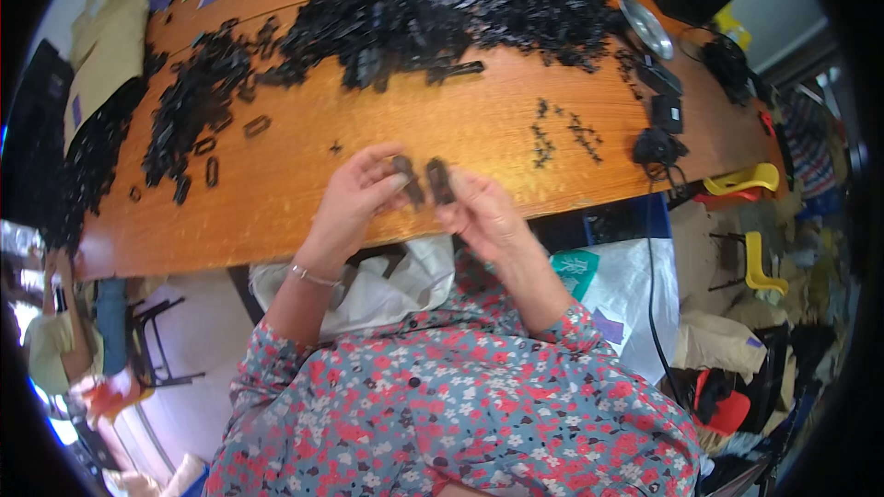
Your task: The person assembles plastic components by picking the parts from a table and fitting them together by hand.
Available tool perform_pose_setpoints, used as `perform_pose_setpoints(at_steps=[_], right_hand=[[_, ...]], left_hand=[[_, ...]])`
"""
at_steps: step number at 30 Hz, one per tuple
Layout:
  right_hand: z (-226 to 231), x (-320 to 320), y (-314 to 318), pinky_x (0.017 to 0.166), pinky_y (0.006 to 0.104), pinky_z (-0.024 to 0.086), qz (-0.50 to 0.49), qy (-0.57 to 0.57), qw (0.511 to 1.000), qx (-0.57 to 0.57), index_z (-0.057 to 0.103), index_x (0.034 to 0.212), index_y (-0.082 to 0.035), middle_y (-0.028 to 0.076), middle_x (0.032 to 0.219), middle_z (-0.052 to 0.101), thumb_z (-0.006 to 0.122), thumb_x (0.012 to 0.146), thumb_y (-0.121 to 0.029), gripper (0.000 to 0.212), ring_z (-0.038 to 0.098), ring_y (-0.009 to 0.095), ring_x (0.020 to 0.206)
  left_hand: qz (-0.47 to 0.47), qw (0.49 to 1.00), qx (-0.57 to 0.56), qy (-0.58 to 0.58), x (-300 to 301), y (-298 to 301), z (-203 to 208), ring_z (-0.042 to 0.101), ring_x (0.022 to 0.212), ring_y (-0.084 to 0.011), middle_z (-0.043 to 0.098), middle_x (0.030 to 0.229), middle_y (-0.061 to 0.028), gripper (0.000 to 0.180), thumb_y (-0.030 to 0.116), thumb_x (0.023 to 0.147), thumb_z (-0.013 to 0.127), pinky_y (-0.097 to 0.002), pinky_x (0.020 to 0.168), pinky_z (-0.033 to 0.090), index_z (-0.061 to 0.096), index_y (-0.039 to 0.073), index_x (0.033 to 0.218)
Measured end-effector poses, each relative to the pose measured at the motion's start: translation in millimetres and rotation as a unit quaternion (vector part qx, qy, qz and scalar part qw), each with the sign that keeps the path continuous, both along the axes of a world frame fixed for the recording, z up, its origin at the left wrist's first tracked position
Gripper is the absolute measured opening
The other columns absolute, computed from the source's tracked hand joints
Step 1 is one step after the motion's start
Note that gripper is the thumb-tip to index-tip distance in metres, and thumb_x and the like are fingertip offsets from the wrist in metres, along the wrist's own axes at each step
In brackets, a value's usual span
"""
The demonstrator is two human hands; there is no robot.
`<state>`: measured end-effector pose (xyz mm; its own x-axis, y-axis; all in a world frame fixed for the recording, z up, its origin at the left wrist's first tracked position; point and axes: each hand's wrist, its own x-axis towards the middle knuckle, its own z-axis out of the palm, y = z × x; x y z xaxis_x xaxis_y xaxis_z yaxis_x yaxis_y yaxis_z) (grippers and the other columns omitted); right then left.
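Both my hands are raised over the near edge of the wooden table (pixel 304 221). In my left hand (pixel 354 189) I pinch a small black oblong plastic piece (pixel 409 180) between thumb and fingers. A similar dark oblong piece (pixel 439 182) is gripped by my right hand (pixel 483 212). The two pieces are held upright side by side, with a narrow gap between them. Their details are blurred. A tiny black cross-shaped part (pixel 335 146) lies on the table just beyond my left hand.
Large heaps of black plastic pieces (pixel 378 18) cover the table's far side. A looser pile (pixel 198 92) and single oblong frames (pixel 213 171) lie left. Small black parts (pixel 541 133) form rows at right, near a cable bundle (pixel 658 147). Yellow chairs (pixel 760 262) stand right.
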<state>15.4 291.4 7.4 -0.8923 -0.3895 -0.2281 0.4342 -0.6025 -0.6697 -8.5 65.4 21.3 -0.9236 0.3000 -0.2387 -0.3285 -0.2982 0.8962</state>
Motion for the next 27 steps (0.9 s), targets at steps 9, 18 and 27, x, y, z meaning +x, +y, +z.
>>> perform_pose_setpoints(at_steps=[9, 18, 27], right_hand=[[16.2, 2.0, -23.2, 0.062, 0.0226, 0.053, -0.092, 0.166, 0.938, 0.288, 0.071, 0.119, 0.003, 0.003, 0.090, 0.073, 0.076, 0.098, -0.010, 0.025, 0.064, 0.007, 0.070], [31.6, 0.6, -31.8, 0.062, 0.0271, 0.053, -0.114, 0.344, 0.788, 0.498, 0.070, 0.106, -0.001, 0.007, 0.089, 0.066, 0.084, 0.085, -0.005, 0.026, 0.065, 0.014, 0.070], [16.7, 5.2, -49.3, 0.069, 0.0286, 0.057, -0.124, 0.289, 0.836, 0.449, 0.064, 0.113, -0.001, 0.008, 0.101, 0.068, 0.082, 0.085, 0.000, 0.034, 0.070, 0.015, 0.079]], left_hand=[[0.018, 0.995, -0.004, 0.096, 9.0, 1.3, 20.8, 0.068, 0.097, -0.0102, 0.069, 0.114, -0.0042, 0.038, 0.007, 0.100, 0.070, -0.0247, 0.082, 0.057, 0.060, 0.000, 0.136], [0.073, 0.975, -0.088, 0.191, 30.5, 17.1, 23.1, 0.067, 0.106, -0.0131, 0.070, 0.120, -0.0054, 0.047, 0.003, 0.098, 0.071, -0.0294, 0.097, 0.053, 0.057, 0.001, 0.143], [0.118, 0.929, -0.223, 0.269, 38.9, 18.1, 26.6, 0.066, 0.104, -0.0132, 0.073, 0.109, -0.0047, 0.034, -0.003, 0.095, 0.069, -0.0290, 0.096, 0.051, 0.067, 0.001, 0.128]])
